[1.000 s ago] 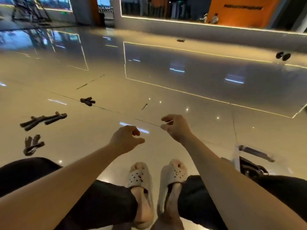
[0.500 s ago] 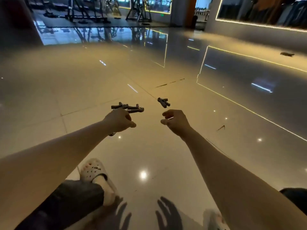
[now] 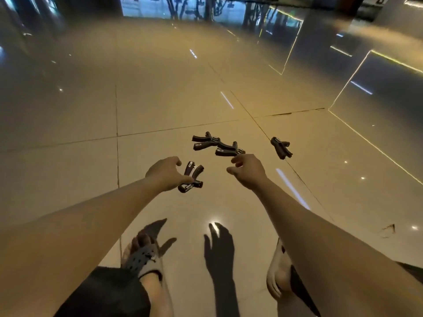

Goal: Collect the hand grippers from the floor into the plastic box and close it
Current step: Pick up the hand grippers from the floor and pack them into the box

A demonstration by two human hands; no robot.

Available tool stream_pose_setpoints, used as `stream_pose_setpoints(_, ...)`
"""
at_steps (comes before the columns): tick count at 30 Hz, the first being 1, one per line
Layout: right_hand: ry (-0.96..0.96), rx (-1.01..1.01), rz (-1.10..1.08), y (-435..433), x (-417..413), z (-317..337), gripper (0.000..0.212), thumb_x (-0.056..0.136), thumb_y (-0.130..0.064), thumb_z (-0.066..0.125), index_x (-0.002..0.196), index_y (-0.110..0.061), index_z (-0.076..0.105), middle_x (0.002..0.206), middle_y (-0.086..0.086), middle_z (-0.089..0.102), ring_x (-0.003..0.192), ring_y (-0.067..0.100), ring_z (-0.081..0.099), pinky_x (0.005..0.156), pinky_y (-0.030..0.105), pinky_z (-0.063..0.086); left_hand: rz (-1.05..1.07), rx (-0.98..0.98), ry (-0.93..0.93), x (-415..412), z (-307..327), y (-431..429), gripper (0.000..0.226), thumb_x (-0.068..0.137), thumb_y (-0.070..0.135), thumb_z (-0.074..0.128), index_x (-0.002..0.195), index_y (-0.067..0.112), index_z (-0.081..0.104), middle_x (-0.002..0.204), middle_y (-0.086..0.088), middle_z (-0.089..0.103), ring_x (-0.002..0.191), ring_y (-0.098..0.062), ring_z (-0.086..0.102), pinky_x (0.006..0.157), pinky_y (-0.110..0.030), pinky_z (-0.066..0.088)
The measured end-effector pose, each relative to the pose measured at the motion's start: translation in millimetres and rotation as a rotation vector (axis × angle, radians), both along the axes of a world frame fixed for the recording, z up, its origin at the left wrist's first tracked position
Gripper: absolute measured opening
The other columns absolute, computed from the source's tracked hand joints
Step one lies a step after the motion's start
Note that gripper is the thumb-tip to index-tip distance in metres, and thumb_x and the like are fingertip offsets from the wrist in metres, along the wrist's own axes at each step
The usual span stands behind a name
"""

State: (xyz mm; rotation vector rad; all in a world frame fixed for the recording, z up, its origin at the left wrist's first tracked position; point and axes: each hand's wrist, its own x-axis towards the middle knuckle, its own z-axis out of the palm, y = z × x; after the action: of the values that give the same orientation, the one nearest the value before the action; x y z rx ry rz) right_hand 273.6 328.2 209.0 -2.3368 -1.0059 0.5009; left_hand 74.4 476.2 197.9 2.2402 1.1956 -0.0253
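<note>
glossy floor tiles [image 3: 160,99] are bearing four uncollected hand grippers [image 3: 206,143] while left hand [image 3: 166,173] and right hand [image 3: 249,171] are reaching, open and empty, plastic box unseen.

Wide bare floor [image 3: 160,99] on the far side and to the left, open to either hand. A free gap of tile between the left hand [image 3: 164,173] and the right hand [image 3: 248,169]. Just right of the left hand, the near hand gripper [image 3: 191,177], handles pointing far, in the way of the thumb. Just beyond the right hand, a pair of hand grippers [image 3: 217,146], overlapping end to end, barring a straight far reach. Farther right, apart from the pair, a lone hand gripper [image 3: 281,147] on a tile seam, free floor all round. Nearest, two slippers [image 3: 146,259], open tile between.
</note>
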Motion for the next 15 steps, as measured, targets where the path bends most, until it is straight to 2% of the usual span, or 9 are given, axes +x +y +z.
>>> stream_pose_setpoints(4, 0.014, -0.072, 0.018, 40, 55, -41, 0.043, 0.09, -0.032, 0.072, 0.128, -0.012, 0.066, 0.128, 0.009, 0.067, 0.115, 0.024, 0.063, 0.091, 0.035, 0.049, 0.034, -0.06, 0.022, 44, -50, 26, 0.093, 0.075, 0.057, 0.081, 0.149, 0.017, 0.041, 0.14, -0.009, 0.056, 0.119, -0.027, 0.058, 0.087, -0.036, 0.052)
stream_pose_setpoints(7, 0.001, -0.129, 0.05, 72, 94, -67, 0.048, 0.09, -0.033, 0.072, 0.132, -0.012, 0.063, 0.133, 0.009, 0.065, 0.119, 0.024, 0.061, 0.095, 0.037, 0.049, 0.079, -0.119, 0.048, 73, -85, 48, 0.095, 0.077, 0.056, 0.079, 0.151, 0.013, 0.037, 0.14, -0.011, 0.056, 0.118, -0.028, 0.059, 0.085, -0.035, 0.05)
stream_pose_setpoints(12, -0.008, -0.171, 0.126, 127, 148, -116, 0.057, 0.09, -0.034, 0.072, 0.141, -0.015, 0.056, 0.142, 0.005, 0.06, 0.124, 0.026, 0.06, 0.1, 0.041, 0.049, 0.172, -0.123, 0.07, 114, -139, 88, 0.101, 0.075, 0.064, 0.077, 0.153, 0.016, 0.035, 0.146, -0.01, 0.051, 0.126, -0.03, 0.054, 0.095, -0.041, 0.051)
stream_pose_setpoints(15, -0.005, -0.186, 0.167, 156, 170, -144, 0.066, 0.088, -0.037, 0.075, 0.146, -0.016, 0.051, 0.145, 0.004, 0.056, 0.131, 0.027, 0.055, 0.105, 0.042, 0.047, 0.195, -0.102, 0.08, 135, -168, 99, 0.102, 0.072, 0.067, 0.077, 0.151, 0.018, 0.037, 0.142, -0.01, 0.05, 0.125, -0.03, 0.052, 0.097, -0.042, 0.049)
